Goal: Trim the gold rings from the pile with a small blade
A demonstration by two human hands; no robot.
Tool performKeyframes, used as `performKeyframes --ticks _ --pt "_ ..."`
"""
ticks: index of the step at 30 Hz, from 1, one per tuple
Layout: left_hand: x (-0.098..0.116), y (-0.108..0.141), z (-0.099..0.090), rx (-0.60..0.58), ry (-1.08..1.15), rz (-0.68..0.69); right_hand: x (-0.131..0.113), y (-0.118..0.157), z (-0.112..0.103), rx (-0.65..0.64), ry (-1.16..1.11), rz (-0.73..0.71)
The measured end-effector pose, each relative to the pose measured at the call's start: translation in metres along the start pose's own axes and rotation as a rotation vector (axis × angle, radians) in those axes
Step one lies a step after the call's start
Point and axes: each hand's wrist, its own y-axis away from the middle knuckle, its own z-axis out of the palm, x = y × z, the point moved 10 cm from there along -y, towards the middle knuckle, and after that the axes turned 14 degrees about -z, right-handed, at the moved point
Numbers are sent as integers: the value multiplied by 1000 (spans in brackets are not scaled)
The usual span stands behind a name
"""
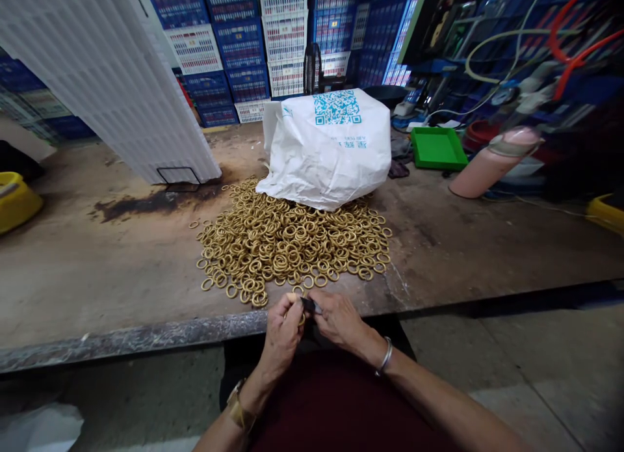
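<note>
One gold ring point(301, 320) was pinched in the left hand point(281, 333), and the right hand point(341, 319) gripped one small dark tool point(310, 305) (maybe a little knife), with its end up close to the left hand. That one ring seemed to be partway done. Lots looked left: a big heap of rings point(292, 237) lay on the table point(121, 263) at twelve o'clock from the hands, too many to count. I couldn't tell if any were finished. Behind the heap, also at twelve, sat one white bag point(331, 162), with one green tray point(439, 147) at one o'clock and one pink bottle point(487, 169) at two.
</note>
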Motion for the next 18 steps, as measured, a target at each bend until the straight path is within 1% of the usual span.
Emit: performKeyframes --ticks 3,5,7,10,13,15,18 --pt "2 6 -1 -1 -22 8 7 -1 1 -52 61 48" --pt "2 13 3 -58 -18 -10 18 0 -1 -70 112 116" --pt "-3 19 10 -145 21 -62 28 1 -7 -60 153 175" --pt "-13 22 17 -259 200 -184 32 -2 -18 11 182 193" --pt "-23 16 15 -293 411 -282 27 -8 -25 91 196 178" --pt "-29 11 11 -292 506 -329 23 -13 -23 91 214 165" --pt "-35 8 6 -292 594 -380 24 -19 -15 45 249 171"
